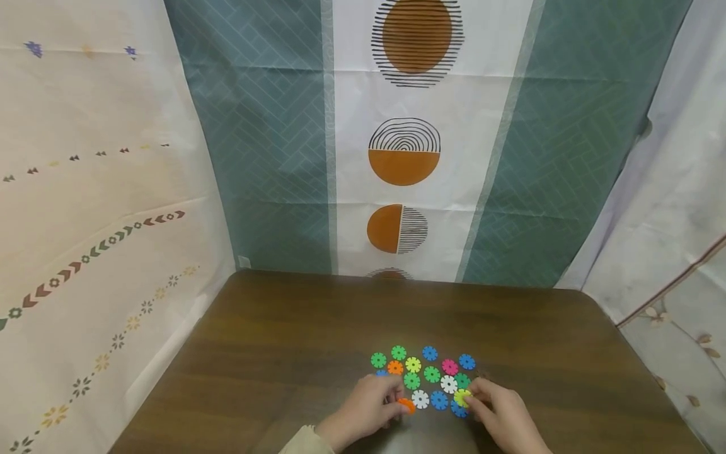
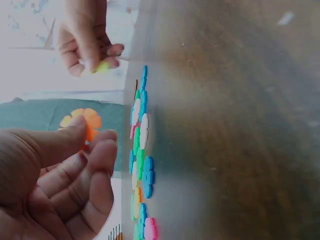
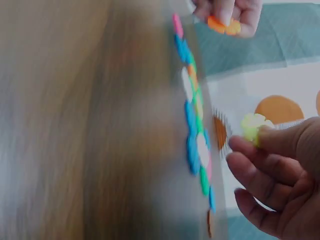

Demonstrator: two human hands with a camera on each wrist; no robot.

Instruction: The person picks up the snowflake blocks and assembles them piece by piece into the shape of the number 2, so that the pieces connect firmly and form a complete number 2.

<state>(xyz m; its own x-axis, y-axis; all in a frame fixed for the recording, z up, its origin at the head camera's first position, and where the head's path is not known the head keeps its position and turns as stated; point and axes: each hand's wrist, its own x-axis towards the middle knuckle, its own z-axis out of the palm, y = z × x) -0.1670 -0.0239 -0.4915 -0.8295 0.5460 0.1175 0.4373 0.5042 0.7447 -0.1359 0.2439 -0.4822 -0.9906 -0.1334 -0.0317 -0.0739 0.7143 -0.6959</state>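
An orange notched plastic disc (image 3: 223,26) is held raised above the tabletop (image 1: 272,353) in the left hand (image 1: 368,407), whose grip pinches it between thumb and fingers. A yellow notched disc (image 3: 251,124) is likewise raised, pinched by the grip of the right hand (image 1: 501,410). Both look thin, light and fairly stiff, probably smooth enough to slide; a light pinch across the flat faces near the rim should suit, leaving the other notches free, while hard bending might crack one. Between and beyond the hands lie more such discs in a loose cluster, a white disc (image 1: 420,399) just beside a large blue disc (image 1: 439,400), with green, pink and other blue ones around. Behind the tabletop hangs a green-and-white patterned cloth (image 1: 272,126).
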